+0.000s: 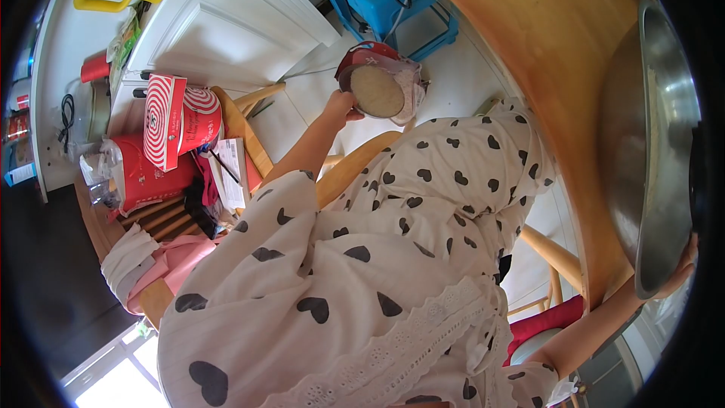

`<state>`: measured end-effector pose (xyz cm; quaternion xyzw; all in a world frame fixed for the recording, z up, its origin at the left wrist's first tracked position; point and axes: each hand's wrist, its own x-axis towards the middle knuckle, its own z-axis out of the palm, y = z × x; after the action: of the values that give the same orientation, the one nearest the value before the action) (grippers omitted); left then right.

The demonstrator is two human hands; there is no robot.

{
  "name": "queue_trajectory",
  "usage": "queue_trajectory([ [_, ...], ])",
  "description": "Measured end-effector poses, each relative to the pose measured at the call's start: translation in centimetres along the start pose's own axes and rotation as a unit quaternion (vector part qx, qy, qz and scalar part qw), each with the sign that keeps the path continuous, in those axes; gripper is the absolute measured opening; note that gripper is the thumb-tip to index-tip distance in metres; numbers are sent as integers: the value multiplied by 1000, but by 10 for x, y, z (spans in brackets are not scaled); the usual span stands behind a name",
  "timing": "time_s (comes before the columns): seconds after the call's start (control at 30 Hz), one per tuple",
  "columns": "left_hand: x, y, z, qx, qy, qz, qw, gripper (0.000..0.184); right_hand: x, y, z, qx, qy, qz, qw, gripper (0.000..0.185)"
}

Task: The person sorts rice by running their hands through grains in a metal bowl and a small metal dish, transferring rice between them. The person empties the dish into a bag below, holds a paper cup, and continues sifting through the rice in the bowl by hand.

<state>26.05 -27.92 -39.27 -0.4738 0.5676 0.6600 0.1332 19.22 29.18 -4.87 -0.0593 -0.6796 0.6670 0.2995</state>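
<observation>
My left hand [347, 104] is closed on the rim of a small round bowl [349, 80], which is full of pale grains that look like rice [377, 92]. The bowl is above a red and pinkish bag [411, 79] low by the floor; it covers part of the bag. At the far right, my right hand [680, 268] is at the edge of a large stainless steel basin [623, 143] by the wooden table. The fingers there are partly hidden by the basin, and its contents are mostly out of sight.
A blue plastic stool [419, 11] with cables stands beyond the bag. The curved wooden table [529, 30] edge runs along the right. On the left are a white cabinet door [226, 15], a red and white bucket [200, 117] and a wooden chair [245, 102].
</observation>
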Motion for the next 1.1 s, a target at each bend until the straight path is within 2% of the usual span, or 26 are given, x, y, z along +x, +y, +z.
queue_trajectory([
  [0.1,-8,8,-6,90,11,23,996,36,6,4,-11,0,-16,-7,1000,62],
  [0.27,-24,13,-13,81,13,38,996,33,13,12,-27,-8,-39,-25,999,62],
  [0.4,-26,16,-11,50,21,39,998,32,7,7,-16,-14,-18,-18,1000,62],
  [0.6,0,26,0,100,22,41,994,37,9,8,-18,-7,-34,-20,999,62],
  [0.7,-8,31,8,294,194,128,927,43,10,8,-21,-5,-39,-19,999,62],
  [0.8,-1,25,-1,391,241,200,865,50,11,9,-22,-7,-41,-22,999,62],
  [0.9,2,24,-3,427,258,248,830,55,13,11,-25,-2,-40,-26,999,62],
  [1.1,-13,40,7,404,219,215,862,58,6,5,-14,1,-31,-22,999,62],
])
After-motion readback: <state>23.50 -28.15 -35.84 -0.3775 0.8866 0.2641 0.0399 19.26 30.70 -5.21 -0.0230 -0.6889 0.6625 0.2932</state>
